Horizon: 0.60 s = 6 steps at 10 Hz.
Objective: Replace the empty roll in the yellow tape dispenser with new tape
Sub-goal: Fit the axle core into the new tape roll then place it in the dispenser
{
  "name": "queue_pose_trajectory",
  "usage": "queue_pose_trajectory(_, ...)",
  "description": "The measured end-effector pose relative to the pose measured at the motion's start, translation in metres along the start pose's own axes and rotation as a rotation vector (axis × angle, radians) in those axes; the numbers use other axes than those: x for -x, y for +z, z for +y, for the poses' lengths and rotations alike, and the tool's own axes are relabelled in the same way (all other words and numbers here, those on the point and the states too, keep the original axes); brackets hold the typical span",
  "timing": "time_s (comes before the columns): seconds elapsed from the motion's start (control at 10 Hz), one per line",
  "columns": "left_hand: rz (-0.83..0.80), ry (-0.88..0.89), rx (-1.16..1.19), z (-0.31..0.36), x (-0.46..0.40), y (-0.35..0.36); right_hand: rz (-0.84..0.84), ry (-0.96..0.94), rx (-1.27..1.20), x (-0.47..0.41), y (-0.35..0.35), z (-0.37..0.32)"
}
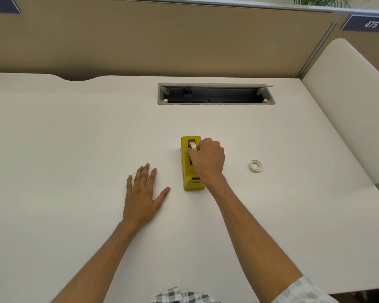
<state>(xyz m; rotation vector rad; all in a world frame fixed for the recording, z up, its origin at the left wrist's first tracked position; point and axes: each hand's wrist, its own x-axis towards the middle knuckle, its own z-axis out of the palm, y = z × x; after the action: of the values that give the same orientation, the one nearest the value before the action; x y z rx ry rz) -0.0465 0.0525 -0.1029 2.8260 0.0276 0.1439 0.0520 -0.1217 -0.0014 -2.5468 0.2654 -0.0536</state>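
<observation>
A: Head view: what's happening?

B: Pinching a roll [192, 145] in the yellow tape dispenser [192, 165] at mid-desk, using the right hand [208, 159]. Resting the left hand [143, 193] flat, fingers spread, on the desk [74, 138].

A: Which step?

B: Probably seating or lifting that roll; can't tell which. Another roll [255, 165] lying well right. Next: gripping steadily, bracing the dispenser.

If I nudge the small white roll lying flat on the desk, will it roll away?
Probably not: the small white tape roll lies flat on the pale desk, so it would likely slide. It looks thin and light. On edge, it could roll.
</observation>
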Motion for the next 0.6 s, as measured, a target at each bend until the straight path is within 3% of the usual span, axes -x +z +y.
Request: queue_pose_trajectory(0.6, -0.005, -0.007, 0.010, -0.0001, 0.0008, 0.0011, -0.016, -0.029, 0.030, 0.0001, -0.0035, 0.0003)
